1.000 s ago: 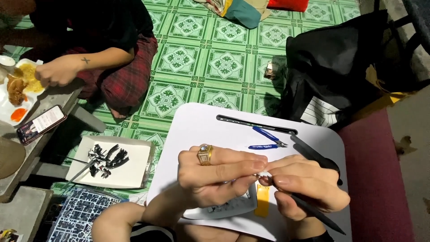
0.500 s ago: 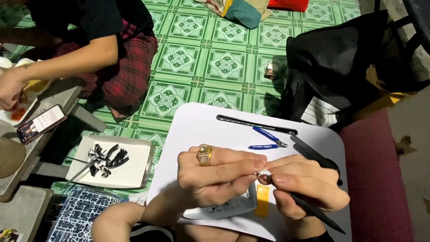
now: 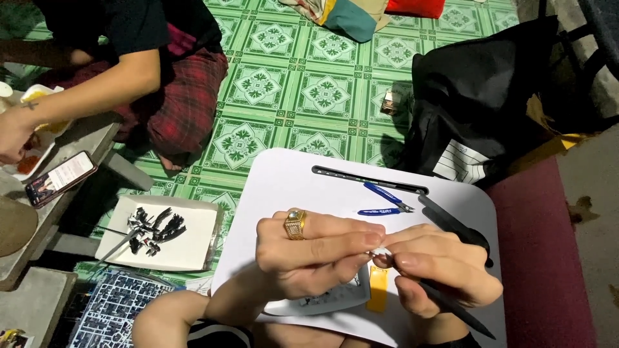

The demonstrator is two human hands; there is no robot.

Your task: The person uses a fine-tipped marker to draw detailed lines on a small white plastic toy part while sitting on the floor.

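Note:
My left hand [image 3: 316, 251], with a gold ring on one finger, pinches a tiny pale part [image 3: 380, 252] at its fingertips. My right hand [image 3: 438, 270] meets it there and also grips a black pen-like tool [image 3: 458, 312] that points down to the right. Both hands hover over a white lap tray [image 3: 290, 187]. Under them lie a printed sheet [image 3: 335, 298] and a yellow strip [image 3: 378, 290]. Blue-handled nippers [image 3: 385, 201] rest on the tray beyond my hands.
A shallow white box [image 3: 193, 248] with a dark model figure [image 3: 151, 227] sits on the green patterned floor. Another person sits far left, hand at a food plate [image 3: 29, 151] beside a phone [image 3: 61, 177]. A black bag [image 3: 490, 96] stands at right.
My hands hold almost the same pose over the tray. The other person's arm has reached further left toward the food plate.

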